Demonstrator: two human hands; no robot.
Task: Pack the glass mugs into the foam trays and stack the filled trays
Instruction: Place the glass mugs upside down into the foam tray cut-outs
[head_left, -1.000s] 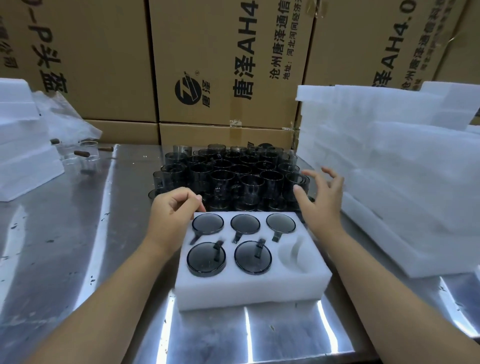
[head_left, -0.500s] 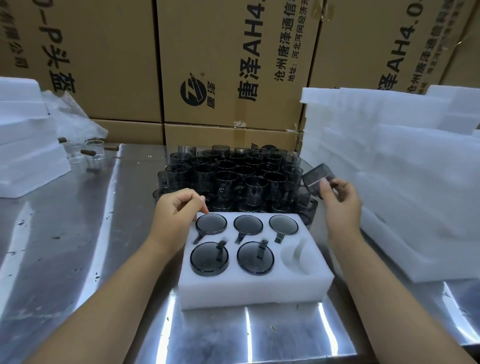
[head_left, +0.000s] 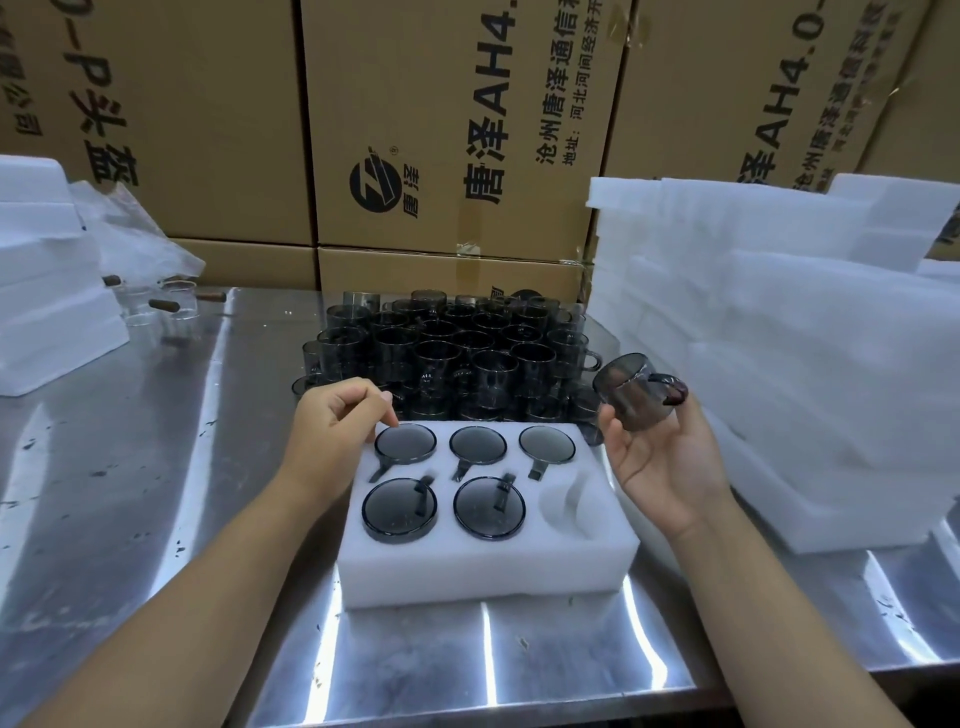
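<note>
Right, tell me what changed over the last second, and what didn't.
The right hand reached to the loose mugs, took hold of one mug and drew it back to the right of the foam tray. The left hand stayed resting at the tray's far left corner. Five mugs remain seated; the near right pocket remains empty.

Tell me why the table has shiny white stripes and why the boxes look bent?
Head view: the metal table mirrors overhead light, so bright streaks run across it, strongest at the near edge below the tray. The wide lens bows the boxes outward near the picture's edges. The foam stack glares white with little detail. The mug in the right hand looks slightly soft.
</note>
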